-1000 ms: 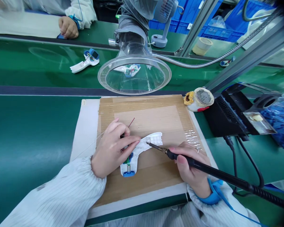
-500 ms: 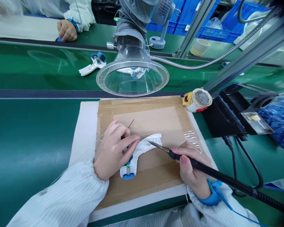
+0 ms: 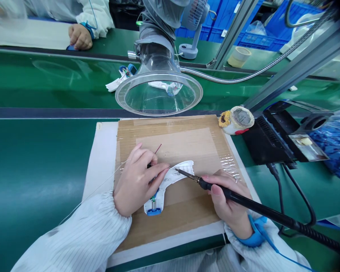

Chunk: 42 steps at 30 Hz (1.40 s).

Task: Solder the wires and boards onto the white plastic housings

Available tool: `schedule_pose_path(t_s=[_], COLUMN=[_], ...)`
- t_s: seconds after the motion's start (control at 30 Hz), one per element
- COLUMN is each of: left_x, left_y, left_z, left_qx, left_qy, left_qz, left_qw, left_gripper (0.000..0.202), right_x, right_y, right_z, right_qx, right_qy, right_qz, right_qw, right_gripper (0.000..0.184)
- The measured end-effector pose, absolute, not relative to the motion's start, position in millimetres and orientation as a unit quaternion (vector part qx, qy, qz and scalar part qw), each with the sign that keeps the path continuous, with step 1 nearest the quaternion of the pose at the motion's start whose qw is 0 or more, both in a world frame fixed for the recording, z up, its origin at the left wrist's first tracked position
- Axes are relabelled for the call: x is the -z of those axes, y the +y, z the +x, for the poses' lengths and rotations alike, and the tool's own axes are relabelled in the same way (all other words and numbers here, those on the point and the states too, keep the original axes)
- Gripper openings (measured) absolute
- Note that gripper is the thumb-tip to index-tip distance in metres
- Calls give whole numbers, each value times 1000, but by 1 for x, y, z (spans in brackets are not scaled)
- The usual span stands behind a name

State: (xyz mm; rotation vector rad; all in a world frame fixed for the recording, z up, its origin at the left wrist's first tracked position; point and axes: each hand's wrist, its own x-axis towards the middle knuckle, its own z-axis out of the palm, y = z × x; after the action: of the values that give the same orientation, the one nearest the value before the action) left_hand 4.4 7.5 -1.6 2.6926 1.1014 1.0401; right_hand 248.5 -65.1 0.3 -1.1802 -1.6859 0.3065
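Observation:
A white plastic housing [image 3: 178, 174] with a blue end lies on a cardboard mat [image 3: 184, 139]. My left hand [image 3: 137, 182] rests on it, fingers pinched on a thin solder wire [image 3: 102, 184] that trails off to the left; a red wire [image 3: 158, 148] sticks up behind the fingers. My right hand [image 3: 229, 202] grips a black soldering iron [image 3: 243, 202] like a pen. Its tip touches the housing just right of my left fingertips.
A clear fume-extraction funnel [image 3: 158, 90] hangs over the conveyor belt [image 3: 45, 83], where two more white housings [image 3: 121, 77] lie. A tip-cleaner pot [image 3: 237, 119] and black soldering station [image 3: 280, 138] sit at the right. Another person's hand [image 3: 79, 36] rests across the belt.
The white housings on the belt have drifted to the right, toward and under the funnel. My hands and the iron have barely shifted; the tip stays at the housing.

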Motion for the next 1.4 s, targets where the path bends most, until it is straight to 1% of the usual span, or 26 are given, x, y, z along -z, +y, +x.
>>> schedule_pose_path(t_s=[0.17, 0.23, 0.33, 0.37, 0.4, 0.5, 0.57, 0.63, 0.7, 0.77, 0.8, 0.87, 0.93, 0.97, 1.0, 1.03, 1.1, 1.17, 1.27, 1.3, 1.4], left_x=[-5, -12, -24, -27, -30, -33, -34, -36, -39, -42, -42, -39, -31, -26, -21, -17, -10, -7, -6, -5, -5], left_y=[13, 21, 36, 40, 44, 52, 54, 52, 44, 34, 28, 15, 4, 0, -4, -6, -8, -8, -6, -5, -4], left_z=[-5, -16, -29, -30, -29, -20, -14, -11, -10, -9, -8, -5, 0, 2, 4, 6, 8, 9, 9, 8, 9], left_qx=[-342, -346, -318, -303, -285, -232, -235, -259, -283, -305, -315, -327, -325, -318, -309, -303, -301, -308, -305, -302, -298], left_qy=[355, 406, 499, 507, 503, 467, 457, 450, 428, 398, 383, 350, 311, 301, 305, 323, 379, 415, 419, 420, 428], left_qz=[870, 846, 804, 806, 816, 829, 795, 754, 727, 740, 765, 832, 884, 896, 900, 896, 873, 844, 818, 812, 804], left_qw=[12, -3, -51, -41, -4, 204, 322, 402, 456, 448, 412, 279, 128, 71, 34, 22, 62, 143, 250, 269, 286], left_gripper=[14, 15, 23, 24, 25, 22, 16, 13, 14, 15, 15, 18, 23, 24, 24, 23, 20, 21, 22, 22, 22], right_x=[-4, -6, -9, -10, -11, -8, -4, 2, 9, 17, 20, 26, 29, 30, 30, 29, 25, 20, 14, 13, 12], right_y=[-63, -61, -59, -58, -58, -62, -65, -65, -63, -58, -55, -50, -47, -46, -46, -46, -49, -54, -64, -67, -72], right_z=[248, 247, 245, 244, 244, 248, 251, 253, 252, 247, 245, 242, 240, 240, 241, 241, 242, 245, 251, 253, 257], right_qx=[-116, -113, -110, -109, -109, -113, -123, -142, -157, -166, -170, -181, -186, -186, -183, -177, -171, -168, -165, -166, -167], right_qy=[-715, -720, -724, -726, -728, -733, -725, -709, -703, -724, -739, -757, -760, -760, -761, -763, -755, -726, -667, -653, -642], right_qz=[-472, -464, -456, -453, -450, -447, -453, -469, -486, -487, -480, -472, -471, -470, -468, -465, -468, -477, -491, -495, -504], right_qw=[502, 504, 506, 506, 505, 500, 503, 507, 495, 460, 441, 414, 408, 407, 410, 412, 427, 466, 536, 549, 552], right_gripper=[19, 18, 17, 17, 18, 18, 18, 19, 26, 37, 42, 49, 53, 54, 55, 55, 53, 47, 26, 23, 25])
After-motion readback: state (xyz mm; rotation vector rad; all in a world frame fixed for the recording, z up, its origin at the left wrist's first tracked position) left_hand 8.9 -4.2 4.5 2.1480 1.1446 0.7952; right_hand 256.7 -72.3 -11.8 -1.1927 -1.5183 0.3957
